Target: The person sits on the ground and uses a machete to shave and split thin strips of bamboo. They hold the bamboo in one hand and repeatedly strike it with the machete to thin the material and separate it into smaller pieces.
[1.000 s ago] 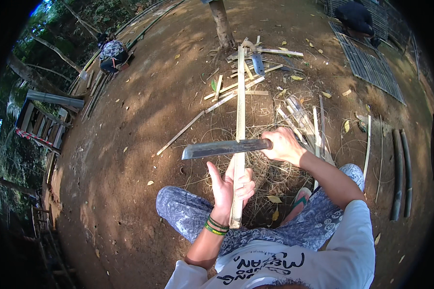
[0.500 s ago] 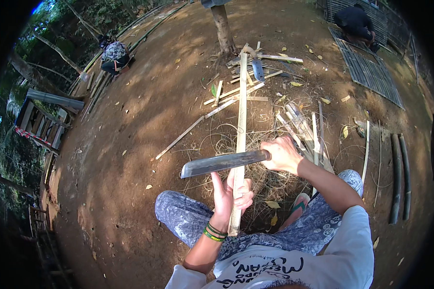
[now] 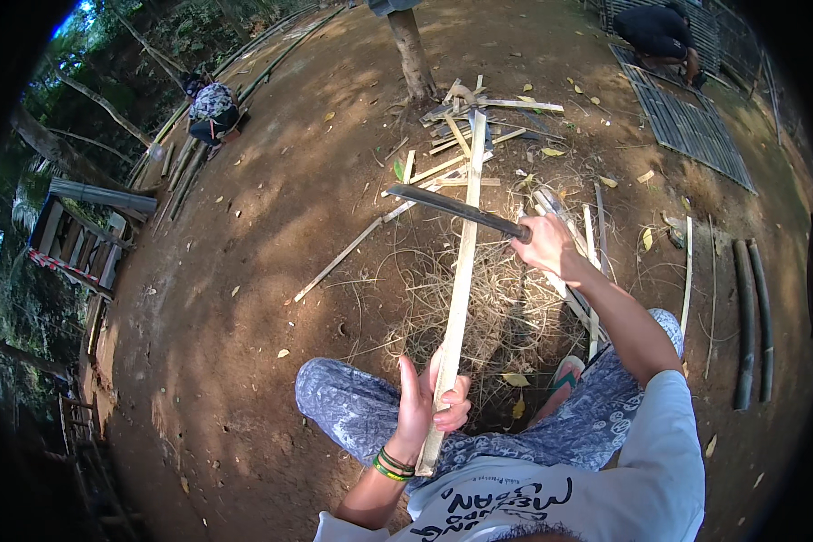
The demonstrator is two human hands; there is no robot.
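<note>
A long pale bamboo strip (image 3: pixel 462 298) runs from my lap up and away in front of me. My left hand (image 3: pixel 431 397) wraps its fingers round the near part of the strip, thumb sticking up alongside. In my right hand (image 3: pixel 551 244) is the handle of a machete (image 3: pixel 456 207). The dark blade points left and lies across the strip's far half; I cannot tell whether its edge touches the strip. Beneath the strip, between my legs and beyond, spreads a heap of thin curled shavings (image 3: pixel 488 316).
Cut bamboo pieces (image 3: pixel 443 167) lie near a tree trunk (image 3: pixel 414 56). More strips (image 3: pixel 590 271) rest right of the shavings. Two dark poles (image 3: pixel 743 325) lie at the right. One person (image 3: pixel 212 108) squats far left, another (image 3: pixel 657 36) far right by a slatted bamboo panel (image 3: pixel 691 122).
The machete has slid away from me along the strip with my right hand, its blade now slanting. The strip's far end has tipped to the right, and my left hand still grips it.
</note>
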